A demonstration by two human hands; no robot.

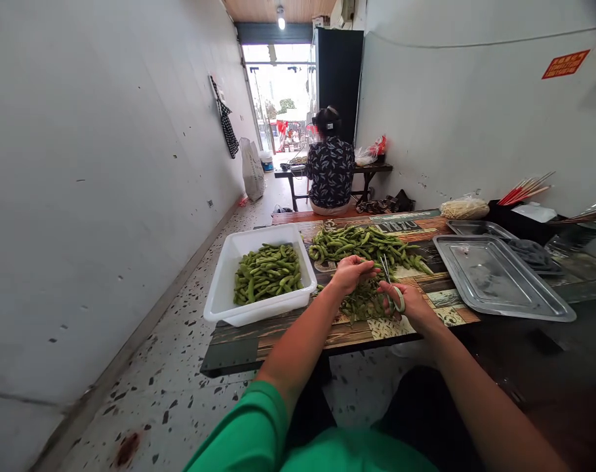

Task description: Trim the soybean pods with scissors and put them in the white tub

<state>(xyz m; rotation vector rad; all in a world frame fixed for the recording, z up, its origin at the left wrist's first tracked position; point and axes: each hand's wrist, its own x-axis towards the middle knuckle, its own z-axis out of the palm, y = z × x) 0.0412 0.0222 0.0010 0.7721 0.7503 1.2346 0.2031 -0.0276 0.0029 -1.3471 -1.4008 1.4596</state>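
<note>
White tub: at your left, its rim [231, 262] near the table's edge [233, 354]; a knock from your left forearm could shove it outward.
Pods in the tub: a pile of green pods [268, 272] below the rim; stray clippings could get mixed in if they fly that way.
Left hand: your left hand [349, 274] pinches a green pod [372, 264] at the fingertips, beside the blades; a slip of grip could put a fingertip in the cut.
Clippings: loose stems and leaves [361, 307] lie beneath your hands; a dropped pod could get lost among them.
Heap: more pods [361, 242] lie loose beyond your hands; a careless reach could scatter some.
Right hand: your right hand [406, 305] grips the scissors [387, 269] by the handles, blades apparently parted; closing them too soon could nick you.
Metal tray: the tray [499, 275] sits well apart.
</note>
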